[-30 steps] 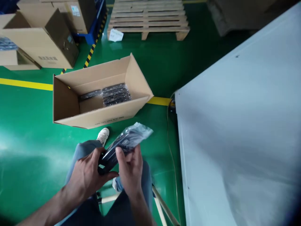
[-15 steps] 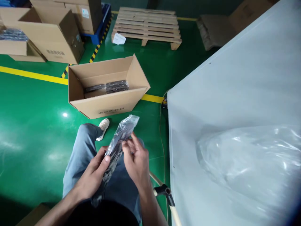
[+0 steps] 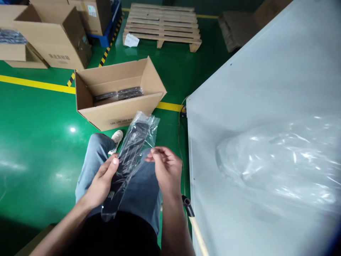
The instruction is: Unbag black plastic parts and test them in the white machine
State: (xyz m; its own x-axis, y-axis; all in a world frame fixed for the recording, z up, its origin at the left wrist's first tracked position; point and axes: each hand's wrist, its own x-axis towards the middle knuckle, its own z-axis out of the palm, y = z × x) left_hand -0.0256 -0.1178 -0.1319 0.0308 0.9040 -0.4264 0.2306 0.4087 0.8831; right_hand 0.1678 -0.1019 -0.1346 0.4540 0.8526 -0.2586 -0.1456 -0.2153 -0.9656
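Note:
A long dark flat part in a clear plastic bag lies slantwise above my lap. My left hand grips its left edge, thumb on top and fingers underneath. On the other side, my right hand pinches the loose edge of the bag between thumb and fingers, holding the film out to the right. What exactly the dark part is, I cannot tell. Just beyond stands an open cardboard box, with several similar bagged dark parts on its bottom.
To the right is a large pale grey panel with clear plastic sheeting on it. A cream tube with a black joint stands by my right forearm. Farther back are a wooden pallet and more cardboard boxes.
The bagged part has turned so its broad face shows. My right hand has moved right, drawing the bag's edge away from the part. My left hand still holds the left side.

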